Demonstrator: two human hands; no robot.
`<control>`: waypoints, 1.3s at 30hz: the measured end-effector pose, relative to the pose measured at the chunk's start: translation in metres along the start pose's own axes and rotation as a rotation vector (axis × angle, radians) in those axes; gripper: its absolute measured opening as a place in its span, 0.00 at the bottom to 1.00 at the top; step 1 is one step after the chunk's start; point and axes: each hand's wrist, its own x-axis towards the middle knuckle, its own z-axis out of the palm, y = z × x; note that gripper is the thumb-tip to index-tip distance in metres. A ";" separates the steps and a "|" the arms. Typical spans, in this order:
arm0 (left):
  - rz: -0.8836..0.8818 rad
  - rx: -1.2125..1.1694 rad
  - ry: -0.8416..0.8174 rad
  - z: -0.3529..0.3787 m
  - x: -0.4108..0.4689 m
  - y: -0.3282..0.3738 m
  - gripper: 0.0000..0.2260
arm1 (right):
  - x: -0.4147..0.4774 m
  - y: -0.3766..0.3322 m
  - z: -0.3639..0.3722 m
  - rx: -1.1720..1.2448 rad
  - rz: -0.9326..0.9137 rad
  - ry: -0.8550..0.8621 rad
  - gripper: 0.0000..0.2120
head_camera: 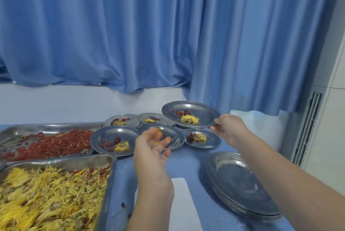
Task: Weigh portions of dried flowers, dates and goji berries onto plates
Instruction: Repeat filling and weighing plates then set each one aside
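My right hand (228, 129) grips the near rim of a raised metal plate (205, 114) that carries a yellow dried flower, a date and goji berries. It hangs above several filled plates on the blue table, among them one at the left (104, 135) and one at the right (212, 138). My left hand (153, 145) hovers palm up with fingers spread over the middle plate (174, 135), empty as far as I can see. A metal tray of goji berries (46, 143) lies at the left, and a tray of yellow dried flowers (50, 197) sits in front of it.
A stack of empty metal plates (240, 186) sits at the near right. Under my left forearm lies a white flat thing (183, 202), perhaps a scale. A loose date (122, 204) rests on the table. Blue curtains (130, 34) hang behind, with a vented white unit (308, 128) at the right.
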 end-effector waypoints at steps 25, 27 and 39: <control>-0.257 -0.181 0.065 -0.005 0.016 -0.006 0.13 | 0.157 0.092 -0.022 -0.359 0.327 0.212 0.07; -0.246 -0.177 0.061 -0.004 0.014 -0.007 0.12 | 0.158 0.094 -0.025 -0.428 0.351 0.185 0.09; -0.264 -0.172 0.048 -0.004 0.009 -0.011 0.11 | 0.136 0.078 -0.031 -0.995 0.365 -0.030 0.05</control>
